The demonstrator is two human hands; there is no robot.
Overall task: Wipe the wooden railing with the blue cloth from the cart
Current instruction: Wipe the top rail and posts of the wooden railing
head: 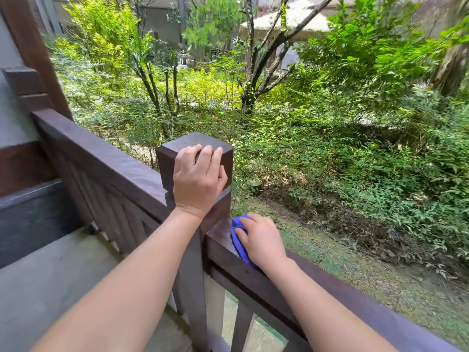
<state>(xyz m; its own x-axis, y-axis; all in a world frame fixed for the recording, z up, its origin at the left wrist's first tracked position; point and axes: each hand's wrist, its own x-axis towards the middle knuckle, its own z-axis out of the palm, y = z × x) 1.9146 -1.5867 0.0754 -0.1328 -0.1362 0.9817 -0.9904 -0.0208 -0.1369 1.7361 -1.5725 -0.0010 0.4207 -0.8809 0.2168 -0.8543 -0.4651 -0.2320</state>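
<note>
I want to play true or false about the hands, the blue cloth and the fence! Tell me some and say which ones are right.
1. The right hand presses the blue cloth on the rail. True.
2. The left hand holds a second cloth. False: it holds no cloth and rests on the post.
3. The cloth lies right next to the post. True.
4. The cloth is on the post's top. False: it is lower, on the rail to the right of the post.
5. Green plants grow beyond the rail. True.
</note>
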